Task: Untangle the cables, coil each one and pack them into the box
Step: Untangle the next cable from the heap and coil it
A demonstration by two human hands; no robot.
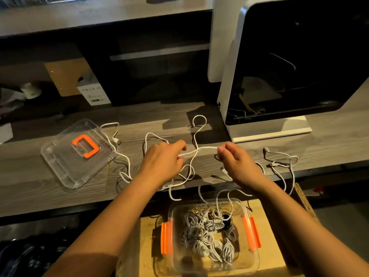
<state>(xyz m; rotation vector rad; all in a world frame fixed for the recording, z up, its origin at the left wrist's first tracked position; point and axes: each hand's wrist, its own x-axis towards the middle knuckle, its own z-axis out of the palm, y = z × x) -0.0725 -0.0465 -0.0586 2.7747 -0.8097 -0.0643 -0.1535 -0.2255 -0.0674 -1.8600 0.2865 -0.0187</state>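
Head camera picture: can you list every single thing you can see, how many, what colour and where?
Box: one, clear with orange latches, below the desk edge on a pale wooden surface.
Coiled cables: several, white, inside the box; exact count unclear.
Loose cables: a white tangle across the desk, some hanging toward the box; count unclear.
Lid: one, clear with orange handle, desk left.
Desk: one, grey wood grain.
Machine: one, white frame, dark window, back right.
Small carton: one, white, back left.
Left hand: pinching a taut cable stretch.
Right hand: pinching its other end.
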